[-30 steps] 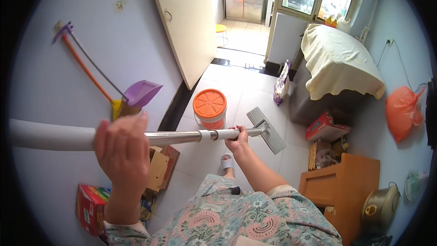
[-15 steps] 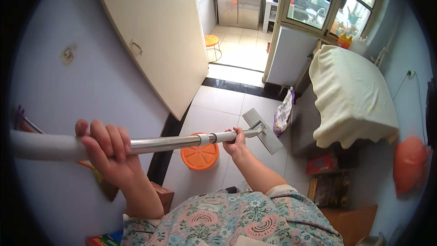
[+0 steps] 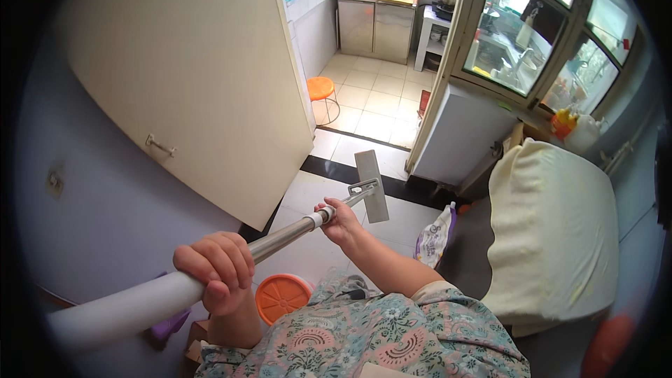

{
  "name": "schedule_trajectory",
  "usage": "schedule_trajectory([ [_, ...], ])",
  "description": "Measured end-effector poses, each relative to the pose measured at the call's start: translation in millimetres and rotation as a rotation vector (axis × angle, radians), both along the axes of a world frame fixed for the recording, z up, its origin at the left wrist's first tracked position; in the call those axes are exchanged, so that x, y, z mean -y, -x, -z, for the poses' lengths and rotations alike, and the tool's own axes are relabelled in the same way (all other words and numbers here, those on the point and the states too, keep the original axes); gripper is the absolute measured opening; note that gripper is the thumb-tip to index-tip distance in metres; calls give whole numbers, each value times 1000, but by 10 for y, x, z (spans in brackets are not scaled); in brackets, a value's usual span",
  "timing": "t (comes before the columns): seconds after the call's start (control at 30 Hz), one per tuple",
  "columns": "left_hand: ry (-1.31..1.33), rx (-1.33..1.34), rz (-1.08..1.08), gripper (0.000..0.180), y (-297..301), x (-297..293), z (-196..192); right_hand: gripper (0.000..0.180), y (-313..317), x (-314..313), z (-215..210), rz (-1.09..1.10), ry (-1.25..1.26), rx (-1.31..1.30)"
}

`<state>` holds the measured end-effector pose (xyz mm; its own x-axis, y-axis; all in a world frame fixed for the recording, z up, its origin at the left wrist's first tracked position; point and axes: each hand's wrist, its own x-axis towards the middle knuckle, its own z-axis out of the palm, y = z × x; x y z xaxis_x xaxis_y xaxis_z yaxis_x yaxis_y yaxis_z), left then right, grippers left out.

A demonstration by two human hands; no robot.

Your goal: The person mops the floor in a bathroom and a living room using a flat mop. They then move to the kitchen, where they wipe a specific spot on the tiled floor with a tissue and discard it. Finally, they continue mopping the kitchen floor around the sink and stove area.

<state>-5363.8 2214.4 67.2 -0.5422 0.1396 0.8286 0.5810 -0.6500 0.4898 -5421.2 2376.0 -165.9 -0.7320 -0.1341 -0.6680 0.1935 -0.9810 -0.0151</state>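
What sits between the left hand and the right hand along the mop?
In the head view, only the bare metal pole runs between the left hand and the right hand.

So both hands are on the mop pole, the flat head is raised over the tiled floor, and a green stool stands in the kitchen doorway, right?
Not quite: the stool is orange, not green, as the head view shows. Both hands, left and right, do grip the mop pole, with the flat head raised.

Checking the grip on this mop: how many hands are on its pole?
2. The left hand wraps the white grip near the pole's upper end; the right hand holds the metal pole just behind the flat mop head.
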Motion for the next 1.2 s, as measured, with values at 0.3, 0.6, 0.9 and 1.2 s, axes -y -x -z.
schedule_trajectory([
  [0.3, 63, -43, 60, 25, 2233, -826, 106, 8, 2338, -813, 116, 1, 27, 13],
  [0.6, 223, 26, 204, 23, 4564, -1996, 63, 6, 4468, -2149, 165, 180, -20, -34],
  [0.9, 238, 189, 229, 26, 6571, -3609, 351, 5, 6407, -3593, 694, 223, -29, 24],
  [1.2, 298, 200, 53, 30, 8422, -4901, 484, 8, 8112, -4804, 582, 320, -18, -20],
])
